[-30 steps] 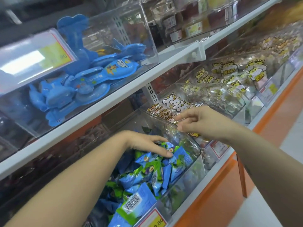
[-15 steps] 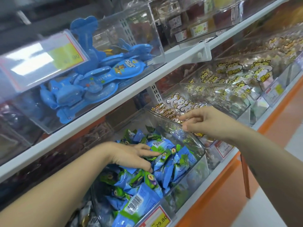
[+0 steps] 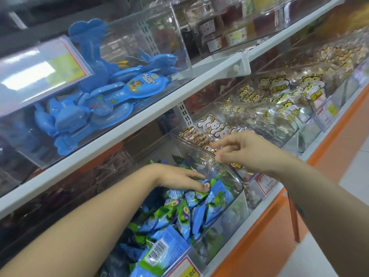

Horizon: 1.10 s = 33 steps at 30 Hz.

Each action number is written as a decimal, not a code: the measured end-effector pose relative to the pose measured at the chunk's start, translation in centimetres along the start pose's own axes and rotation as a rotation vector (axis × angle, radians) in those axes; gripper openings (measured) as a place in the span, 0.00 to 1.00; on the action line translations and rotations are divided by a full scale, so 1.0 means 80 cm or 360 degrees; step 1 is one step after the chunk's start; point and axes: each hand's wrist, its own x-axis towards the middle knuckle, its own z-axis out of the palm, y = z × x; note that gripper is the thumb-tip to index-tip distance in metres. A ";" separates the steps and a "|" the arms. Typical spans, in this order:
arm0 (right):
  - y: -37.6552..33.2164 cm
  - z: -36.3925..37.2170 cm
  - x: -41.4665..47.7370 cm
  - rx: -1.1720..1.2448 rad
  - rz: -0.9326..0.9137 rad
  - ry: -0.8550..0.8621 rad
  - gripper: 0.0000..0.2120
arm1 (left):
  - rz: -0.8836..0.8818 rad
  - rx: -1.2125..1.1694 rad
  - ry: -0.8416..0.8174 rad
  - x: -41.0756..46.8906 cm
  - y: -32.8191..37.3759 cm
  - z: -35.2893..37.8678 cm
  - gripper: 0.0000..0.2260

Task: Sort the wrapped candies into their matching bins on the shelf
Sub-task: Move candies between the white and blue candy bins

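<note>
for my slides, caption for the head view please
Left hand rests on blue-green wrapped candies in a clear bin; right hand pinches the bin's lid

The blue toy pack reads "AD"; the bottom price tag shows "80".

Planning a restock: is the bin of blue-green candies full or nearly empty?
Mostly full: candies heap high in the bin, reaching the left hand.
</note>
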 end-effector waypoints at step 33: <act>0.012 -0.002 0.013 0.0014 0.0023 -0.0060 0.12 | -0.0377 -0.0321 0.0934 0.094 -0.033 -0.006 0.11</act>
